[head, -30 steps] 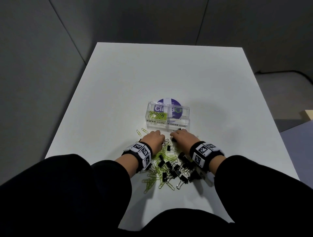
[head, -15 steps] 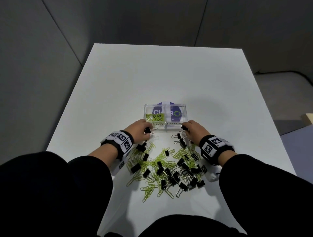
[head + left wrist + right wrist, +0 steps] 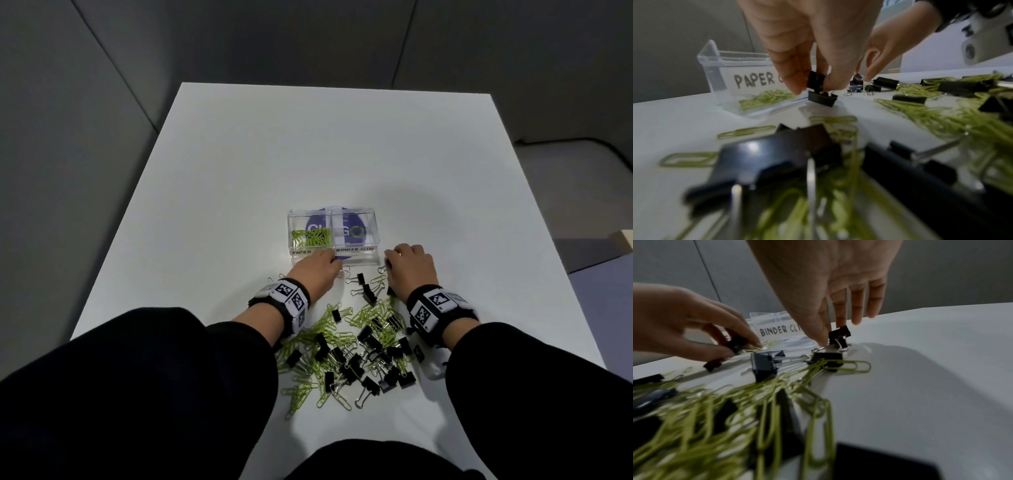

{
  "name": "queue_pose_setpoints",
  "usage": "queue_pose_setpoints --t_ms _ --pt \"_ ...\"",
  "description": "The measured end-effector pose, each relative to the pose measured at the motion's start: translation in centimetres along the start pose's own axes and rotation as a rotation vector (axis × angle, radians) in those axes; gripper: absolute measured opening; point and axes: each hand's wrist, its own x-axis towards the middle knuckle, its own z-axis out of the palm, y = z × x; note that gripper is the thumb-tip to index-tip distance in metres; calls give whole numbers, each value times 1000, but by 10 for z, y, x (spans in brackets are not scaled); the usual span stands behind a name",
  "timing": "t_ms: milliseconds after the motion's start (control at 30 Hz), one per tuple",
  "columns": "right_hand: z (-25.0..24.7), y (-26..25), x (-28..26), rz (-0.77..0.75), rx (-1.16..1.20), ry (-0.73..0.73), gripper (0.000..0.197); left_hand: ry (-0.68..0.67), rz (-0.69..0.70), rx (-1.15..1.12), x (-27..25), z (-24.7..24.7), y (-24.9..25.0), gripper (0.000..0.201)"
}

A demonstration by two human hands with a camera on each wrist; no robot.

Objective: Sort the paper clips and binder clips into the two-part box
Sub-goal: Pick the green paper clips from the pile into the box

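The clear two-part box (image 3: 376,240) stands mid-table; its left part holds green paper clips (image 3: 311,237), and its right part, labelled BINDER CLIPS, looks empty. A mixed pile of green paper clips and black binder clips (image 3: 349,349) lies in front of it. My left hand (image 3: 337,266) is at the box's front middle; in the left wrist view it (image 3: 812,86) pinches a black binder clip (image 3: 816,79) just above another binder clip (image 3: 822,98) on the table. My right hand (image 3: 388,264) is by the box's front right corner, where thumb and forefinger (image 3: 829,339) pinch a black binder clip (image 3: 839,334).
The white table (image 3: 308,154) stretches bare behind the box, with grey walls beyond. A pale wooden block (image 3: 625,240) shows past the table's right edge. My black sleeves (image 3: 137,377) cover the near edge.
Both hands came forward from the pile to the front of the box. The left hand, with its binder clip, then shifted right towards the box's middle; the right hand stayed near the right corner.
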Motion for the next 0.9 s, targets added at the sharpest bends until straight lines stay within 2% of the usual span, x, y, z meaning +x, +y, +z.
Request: queue_pose_setpoints --t_ms 200,300,367,467,533,767,900 --pt "-3 -23 -22 -281 115 106 34 21 -54 -7 -5 6 -8 36" --pt "-6 -34 -25 -355 86 -63 51 70 -87 -8 -21 3 -27 34" --pt "-7 -38 -25 -337 32 -170 54 46 -128 9 -35 3 -43 36" --pt "-4 -45 -24 -295 54 -195 39 -86 -239 -28 -55 4 -62 45" --pt "-1 -49 -23 -274 81 -203 33 -128 -285 -87 -63 6 -65 49" --pt "8 -56 -26 -236 127 -162 27 -46 -343 -230 -75 20 -46 41" --pt "6 -55 -27 -178 170 -185 22 -18 -323 -276 -77 24 -30 39"
